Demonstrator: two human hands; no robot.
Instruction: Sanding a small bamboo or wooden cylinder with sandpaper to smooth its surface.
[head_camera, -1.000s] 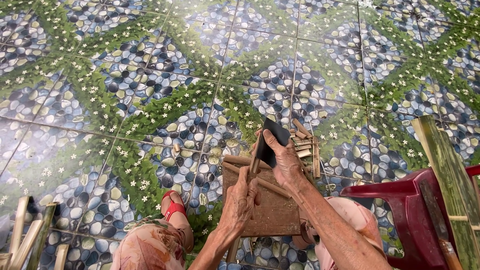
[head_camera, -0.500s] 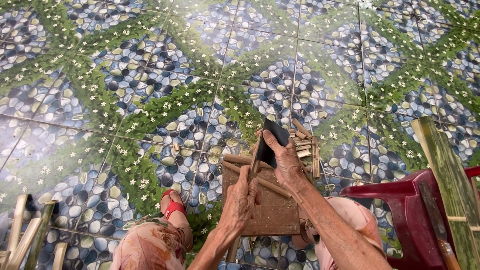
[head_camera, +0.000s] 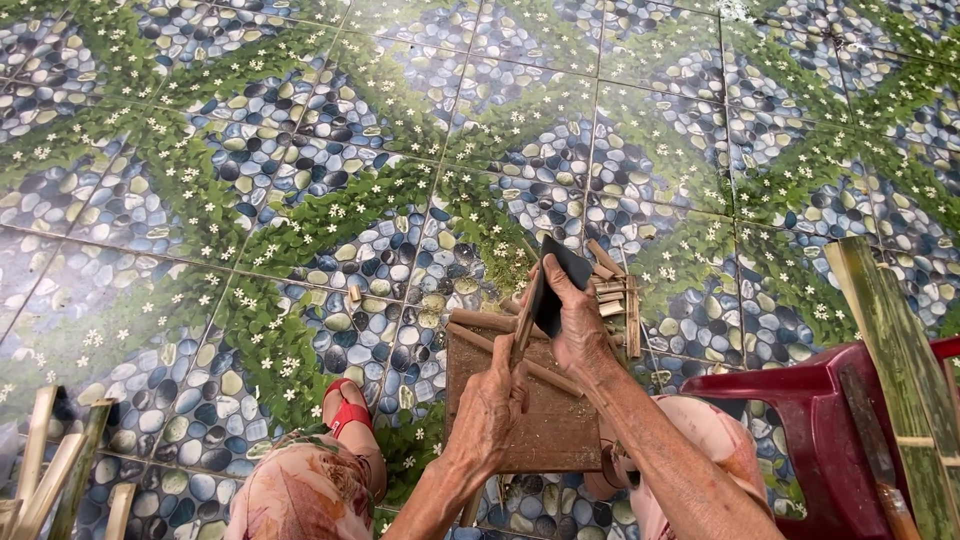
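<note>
My left hand (head_camera: 487, 408) grips a thin bamboo strip (head_camera: 521, 328) and holds it upright on a brown wooden block (head_camera: 545, 425) that lies on the floor between my feet. My right hand (head_camera: 578, 322) clasps a dark flat blade (head_camera: 555, 282), its edge set against the upper end of the strip. A longer bamboo stick (head_camera: 470, 335) lies across the block under both hands. Beyond the block sits a small heap of cut bamboo pieces (head_camera: 612, 290).
The floor (head_camera: 300, 150) is tiled with a pebble and leaf pattern. A dark red plastic stool (head_camera: 800, 420) stands at the right, with green split bamboo (head_camera: 890, 340) leaning on it. More bamboo sticks (head_camera: 50, 470) lie at bottom left. My red sandal (head_camera: 345, 410) is left of the block.
The blade and the strip's top have tilted slightly to the right, and my right hand has shifted a little with them. My left hand has slid slightly down the strip.
</note>
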